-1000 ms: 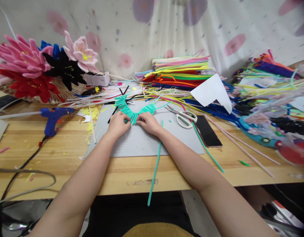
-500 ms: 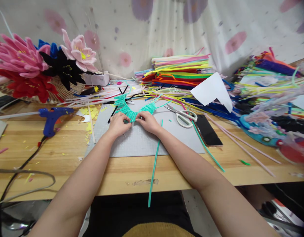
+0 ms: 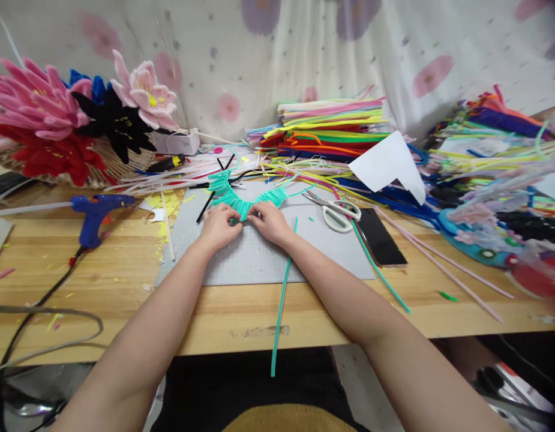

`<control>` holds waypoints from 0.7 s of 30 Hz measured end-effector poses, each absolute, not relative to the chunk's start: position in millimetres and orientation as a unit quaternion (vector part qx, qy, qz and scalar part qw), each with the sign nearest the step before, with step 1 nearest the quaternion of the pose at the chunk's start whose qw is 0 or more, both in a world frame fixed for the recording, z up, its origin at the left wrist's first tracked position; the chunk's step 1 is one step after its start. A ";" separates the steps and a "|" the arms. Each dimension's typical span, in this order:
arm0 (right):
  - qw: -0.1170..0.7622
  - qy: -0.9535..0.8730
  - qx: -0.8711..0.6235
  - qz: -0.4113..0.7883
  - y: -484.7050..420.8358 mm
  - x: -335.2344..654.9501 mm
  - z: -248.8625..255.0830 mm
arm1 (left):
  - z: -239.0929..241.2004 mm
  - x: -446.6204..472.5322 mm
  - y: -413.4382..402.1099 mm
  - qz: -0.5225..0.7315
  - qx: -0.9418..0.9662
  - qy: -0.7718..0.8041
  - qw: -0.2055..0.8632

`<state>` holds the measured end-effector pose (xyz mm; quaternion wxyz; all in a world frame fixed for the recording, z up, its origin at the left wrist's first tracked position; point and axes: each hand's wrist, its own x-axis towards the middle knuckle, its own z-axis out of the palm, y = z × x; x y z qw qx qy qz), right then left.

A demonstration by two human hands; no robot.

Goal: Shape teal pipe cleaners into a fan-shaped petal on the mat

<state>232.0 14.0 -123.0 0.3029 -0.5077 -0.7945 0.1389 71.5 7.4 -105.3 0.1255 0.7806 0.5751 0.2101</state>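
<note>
Your left hand [image 3: 220,227] and right hand [image 3: 270,223] sit side by side, thumbs and fingers seemingly pinched on the bottom of the curved turquoise fringe [image 3: 245,210], though your fingertips are hard to make out. The fringe is over the gray mat's [image 3: 331,258] far part, left of the scissors [image 3: 326,205]. A green stem [image 3: 281,300] passes under your right wrist.

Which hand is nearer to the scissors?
Right. The right hand is at the turquoise fringed piece, left of the scissors; the left hand is there too, farther left.
</note>
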 end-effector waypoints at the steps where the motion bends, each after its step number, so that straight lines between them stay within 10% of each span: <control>1: 0.303 -0.796 -0.507 0.136 14.2 232.1 -123.5 | -105.2 71.7 7.0 0.211 0.782 0.573 0.124; 21: 0.253 -0.825 -0.502 0.050 6.8 228.3 -119.0 | -107.6 78.0 6.5 0.272 0.750 0.592 0.116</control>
